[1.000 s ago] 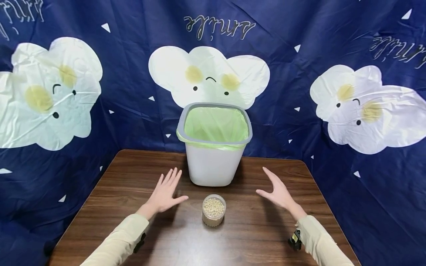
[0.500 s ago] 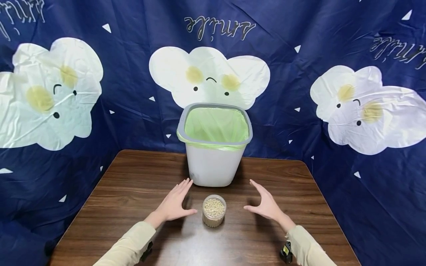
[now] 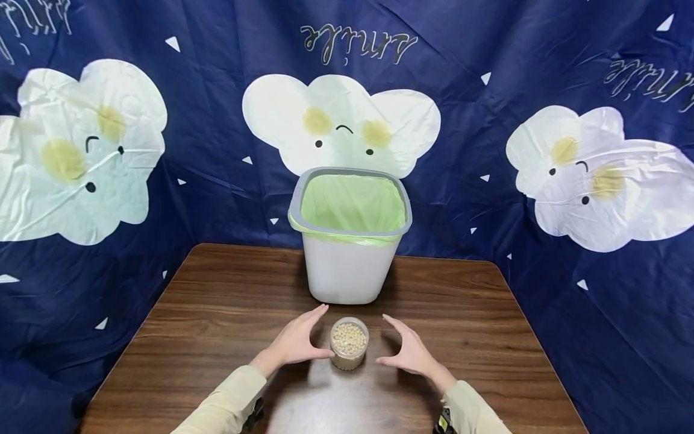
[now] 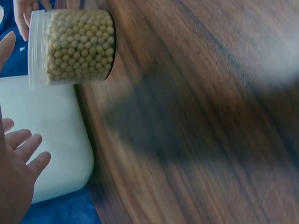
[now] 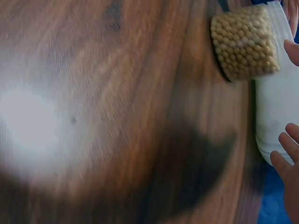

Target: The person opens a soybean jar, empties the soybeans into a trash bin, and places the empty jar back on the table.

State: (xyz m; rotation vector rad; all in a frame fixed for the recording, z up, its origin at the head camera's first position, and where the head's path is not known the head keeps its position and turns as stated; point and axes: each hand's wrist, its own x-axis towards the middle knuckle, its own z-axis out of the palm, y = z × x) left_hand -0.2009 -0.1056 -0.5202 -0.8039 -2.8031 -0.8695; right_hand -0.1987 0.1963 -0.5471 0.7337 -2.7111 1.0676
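Observation:
A clear round jar (image 3: 349,343) full of pale yellow beans stands upright on the wooden table. To its left is my left hand (image 3: 297,341), fingers spread, with the thumb tip right at the jar's side in the head view. My right hand (image 3: 411,351) is on the other side, thumb and fingers apart, a small gap from the jar. In the left wrist view the jar (image 4: 79,46) lies beyond the open palm and fingers (image 4: 29,148). The right wrist view has the jar (image 5: 245,43) above the spread fingers (image 5: 288,144).
Behind the jar stands a white bin (image 3: 349,271) with a grey rim and a light green liner bag (image 3: 352,202). The brown wooden table (image 3: 217,301) meets a dark blue curtain (image 3: 466,120) printed with white clouds at the back and sides.
Both hands have come inward and nearer to the jar, the left moving right and the right moving left. The jar and the bin have stayed put.

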